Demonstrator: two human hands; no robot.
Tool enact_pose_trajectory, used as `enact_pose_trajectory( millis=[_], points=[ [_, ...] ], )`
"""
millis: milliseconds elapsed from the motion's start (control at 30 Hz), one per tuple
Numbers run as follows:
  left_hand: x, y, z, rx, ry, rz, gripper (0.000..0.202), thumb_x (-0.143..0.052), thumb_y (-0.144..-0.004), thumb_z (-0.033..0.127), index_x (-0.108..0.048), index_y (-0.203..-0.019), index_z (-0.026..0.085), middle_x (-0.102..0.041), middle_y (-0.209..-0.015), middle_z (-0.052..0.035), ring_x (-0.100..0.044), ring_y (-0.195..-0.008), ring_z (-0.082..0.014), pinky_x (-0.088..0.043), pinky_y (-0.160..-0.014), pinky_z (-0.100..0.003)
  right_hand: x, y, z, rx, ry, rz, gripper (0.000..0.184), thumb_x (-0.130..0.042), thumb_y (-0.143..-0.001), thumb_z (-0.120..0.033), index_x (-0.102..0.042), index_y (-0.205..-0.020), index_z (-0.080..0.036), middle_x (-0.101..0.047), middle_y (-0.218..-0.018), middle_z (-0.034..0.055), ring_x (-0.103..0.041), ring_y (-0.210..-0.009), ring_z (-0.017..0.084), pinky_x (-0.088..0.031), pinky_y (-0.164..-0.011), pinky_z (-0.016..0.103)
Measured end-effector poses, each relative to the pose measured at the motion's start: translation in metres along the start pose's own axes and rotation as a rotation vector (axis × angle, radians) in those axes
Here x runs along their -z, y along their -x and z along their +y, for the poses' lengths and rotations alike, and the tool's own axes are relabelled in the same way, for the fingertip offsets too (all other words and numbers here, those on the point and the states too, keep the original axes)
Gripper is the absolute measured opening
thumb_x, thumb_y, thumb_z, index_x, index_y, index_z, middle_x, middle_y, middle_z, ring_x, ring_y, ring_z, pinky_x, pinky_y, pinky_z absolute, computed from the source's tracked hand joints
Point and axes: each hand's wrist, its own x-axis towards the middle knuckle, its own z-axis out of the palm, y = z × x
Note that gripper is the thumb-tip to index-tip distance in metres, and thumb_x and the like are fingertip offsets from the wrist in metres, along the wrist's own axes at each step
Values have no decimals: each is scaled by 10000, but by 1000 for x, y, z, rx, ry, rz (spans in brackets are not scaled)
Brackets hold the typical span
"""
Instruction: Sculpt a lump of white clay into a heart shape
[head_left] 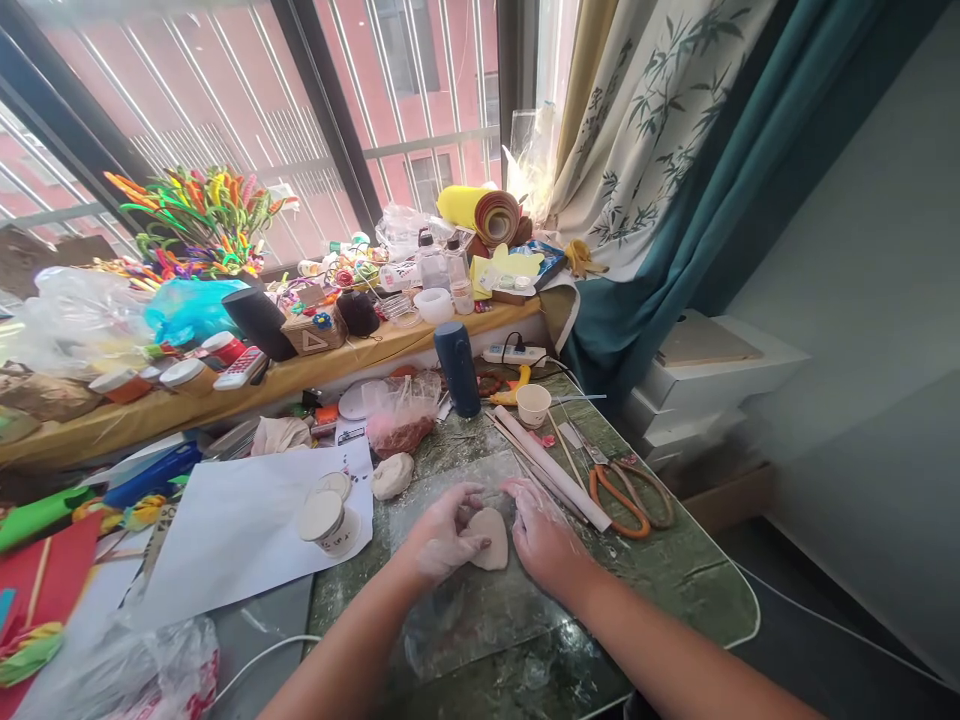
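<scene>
Both my hands wear thin clear gloves and meet over a flat, pale lump of clay point(491, 537) on a clear plastic sheet point(480, 610) that lies on the green marble table point(675, 570). My left hand point(442, 535) curls its fingers round the clay's left edge. My right hand point(541, 535) presses on its right edge with bent fingers. A second pale lump of clay point(392, 475) lies a little beyond the left hand.
Orange-handled scissors point(628, 492), a white rolling stick point(551, 466) and thin sticks lie right of my hands. A small cup point(533, 404), a dark blue cylinder point(457, 368), a white tub point(326, 520) on white paper point(240, 530) and a cluttered windowsill point(225, 390) lie beyond.
</scene>
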Motion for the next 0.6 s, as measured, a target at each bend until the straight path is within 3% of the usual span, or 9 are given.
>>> enact_pose_trajectory(
  millis=[133, 300, 467, 600],
  points=[
    [7, 3, 10, -13, 245, 1, 568, -791, -736, 324, -606, -1260, 204, -655, -1062, -57, -638, -904, -177, -538, -829, -326, 9, 0, -4, 18, -21, -8, 492, -457, -930, -117, -558, -1410, -152, -620, -1418, 154, -527, -1384, 269, -420, -1188, 496],
    [17, 11, 22, -129, 136, 50, 380, -772, -771, 286, -694, -1132, 196, -713, -1033, -66, -660, -977, -218, -535, -924, -350, 32, 1, -14, 184, -83, -158, 419, -570, -955, -304, -639, -1360, -222, -629, -1434, 108, -417, -1467, 316, -350, -1212, 563],
    [21, 18, 25, -163, -108, 4, 166, -716, -798, 253, -723, -959, 212, -736, -959, -30, -661, -924, -211, -527, -910, -347, 31, 2, -23, 305, -58, -200, 357, -677, -921, -308, -679, -1268, -224, -713, -1273, 86, -581, -1294, 280, -411, -1171, 489],
    [18, 20, 18, -240, -160, 77, 232, -742, -789, 298, -712, -1007, 225, -714, -1069, -55, -657, -1025, -234, -522, -971, -388, 20, 5, -21, 355, 40, -57, 224, -555, -1005, -207, -700, -1172, -241, -763, -1121, 66, -683, -1095, 234, -468, -1104, 467]
  ],
)
